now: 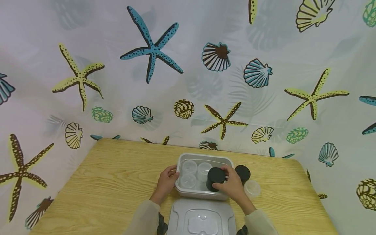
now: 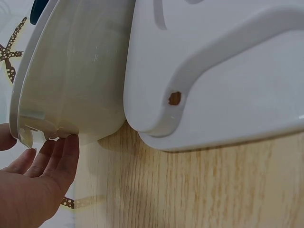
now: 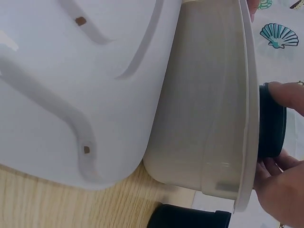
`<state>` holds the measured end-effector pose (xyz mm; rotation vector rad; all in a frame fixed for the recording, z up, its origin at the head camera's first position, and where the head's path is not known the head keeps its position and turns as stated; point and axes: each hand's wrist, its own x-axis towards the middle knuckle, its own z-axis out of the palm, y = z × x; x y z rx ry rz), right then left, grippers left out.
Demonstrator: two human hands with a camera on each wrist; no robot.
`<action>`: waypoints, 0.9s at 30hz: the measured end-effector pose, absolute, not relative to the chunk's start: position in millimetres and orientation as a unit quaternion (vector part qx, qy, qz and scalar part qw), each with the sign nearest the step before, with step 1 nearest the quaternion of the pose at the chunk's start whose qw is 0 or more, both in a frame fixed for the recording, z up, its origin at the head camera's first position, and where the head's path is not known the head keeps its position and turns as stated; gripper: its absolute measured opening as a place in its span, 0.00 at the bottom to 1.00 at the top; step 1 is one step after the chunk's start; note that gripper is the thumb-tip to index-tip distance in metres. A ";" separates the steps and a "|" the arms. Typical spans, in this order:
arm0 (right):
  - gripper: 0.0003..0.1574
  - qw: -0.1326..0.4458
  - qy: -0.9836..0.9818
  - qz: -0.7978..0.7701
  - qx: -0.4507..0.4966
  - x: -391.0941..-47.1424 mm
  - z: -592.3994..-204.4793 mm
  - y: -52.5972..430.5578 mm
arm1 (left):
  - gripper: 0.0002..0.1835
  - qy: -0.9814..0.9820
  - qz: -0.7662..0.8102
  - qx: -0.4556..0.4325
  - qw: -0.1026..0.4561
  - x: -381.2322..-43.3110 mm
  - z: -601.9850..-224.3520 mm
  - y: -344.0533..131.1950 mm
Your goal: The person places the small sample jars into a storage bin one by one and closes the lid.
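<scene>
The right hand's (image 1: 232,184) fingers pinch a black jar (image 1: 215,176), thumb on one side and fingertips on the other, inside the right end of a pale bin (image 1: 202,195). From the head we see mostly the jar's top and front; from the right wrist we see its upper part standing above the rim, but whether its base touches the bin floor we cannot tell.

The left hand (image 1: 167,180) grips the bin's left end. Only the left wrist view shows us how: the thumb lies over the rim and the other fingers curl up beneath it.

Inside the bin, the head view alone gives us three clear cups (image 1: 188,180), grouped left of the jar. The bin sits near the bench's (image 1: 123,169) far edge, and a pale lid (image 1: 202,223) lies just in front of it. Both wrist views show us small brown spots in the lid's groove.

Right of the bin, toward the bench's far right corner, stands a second black jar (image 1: 243,173); a clear cup (image 1: 253,188) is near it, beside the right wrist. A shell-and-starfish cloth (image 1: 188,88) hangs behind the far edge.
</scene>
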<state>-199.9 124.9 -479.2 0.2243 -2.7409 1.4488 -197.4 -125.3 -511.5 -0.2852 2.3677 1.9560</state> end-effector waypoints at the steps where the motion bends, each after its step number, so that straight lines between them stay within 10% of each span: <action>1: 0.40 0.015 -0.882 0.466 0.073 -200.0 -479.7 124.5 | 0.21 0.767 0.634 -0.092 0.028 -197.5 -511.5 -125.2; 27: 0.40 -0.006 -0.878 0.469 0.100 -199.4 -486.7 109.0 | 0.21 0.765 0.635 -0.101 0.032 -199.0 -512.4 -125.2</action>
